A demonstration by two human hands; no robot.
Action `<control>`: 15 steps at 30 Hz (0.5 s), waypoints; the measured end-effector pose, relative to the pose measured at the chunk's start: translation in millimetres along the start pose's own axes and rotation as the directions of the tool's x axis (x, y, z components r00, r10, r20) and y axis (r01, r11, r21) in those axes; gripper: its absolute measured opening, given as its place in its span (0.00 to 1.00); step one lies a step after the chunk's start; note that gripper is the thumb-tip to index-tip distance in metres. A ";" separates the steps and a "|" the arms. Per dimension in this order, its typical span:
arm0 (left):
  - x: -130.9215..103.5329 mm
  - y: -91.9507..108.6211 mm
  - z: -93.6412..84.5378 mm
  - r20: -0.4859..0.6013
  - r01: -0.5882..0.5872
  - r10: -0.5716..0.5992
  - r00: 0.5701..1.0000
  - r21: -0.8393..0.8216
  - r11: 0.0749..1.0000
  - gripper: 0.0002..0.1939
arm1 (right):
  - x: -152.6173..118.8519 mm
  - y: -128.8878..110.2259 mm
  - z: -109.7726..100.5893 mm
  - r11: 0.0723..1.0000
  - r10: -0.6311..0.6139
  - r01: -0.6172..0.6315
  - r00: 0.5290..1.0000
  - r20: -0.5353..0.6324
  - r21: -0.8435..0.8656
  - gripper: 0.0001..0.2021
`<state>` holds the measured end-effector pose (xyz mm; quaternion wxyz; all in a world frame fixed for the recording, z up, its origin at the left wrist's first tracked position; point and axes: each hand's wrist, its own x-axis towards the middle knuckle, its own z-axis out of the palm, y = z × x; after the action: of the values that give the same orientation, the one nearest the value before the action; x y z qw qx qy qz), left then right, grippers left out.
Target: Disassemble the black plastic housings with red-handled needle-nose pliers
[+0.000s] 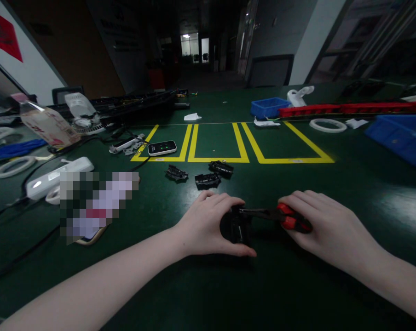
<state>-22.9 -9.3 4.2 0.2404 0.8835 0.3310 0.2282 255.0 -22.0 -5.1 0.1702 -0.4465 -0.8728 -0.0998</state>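
Observation:
My left hand (208,225) is wrapped around a black plastic part (240,229), its thumb below and its fingers above. Red-handled pliers (289,218) are in my right hand (325,220), which is closed on their grips. The pliers' dark jaws point left and meet the upper edge of the black part; exactly what lies between the jaws is too dark to tell. Beyond my left hand, three small black pieces lie on the green table: one at the left (176,173), one in the middle (207,179) and one at the right (221,168).
Yellow tape frames (218,160) mark the green table (153,285). At the left are a phone (101,211), a white power strip (61,177), a small device (162,148) and a bottle (47,124). Blue bins (401,140) and red strips (346,109) are at the right.

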 end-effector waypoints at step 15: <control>1.6 -0.1 1.1 0.007 0.002 -0.002 1.000 0.097 0.995 0.39 | 1.3 -0.3 1.8 0.985 0.094 -0.101 0.994 0.060 0.140 0.10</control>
<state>-21.3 -8.4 3.7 0.1984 0.8946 0.3417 0.2086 253.7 -20.7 -6.2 0.1833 -0.4778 -0.8590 -0.0166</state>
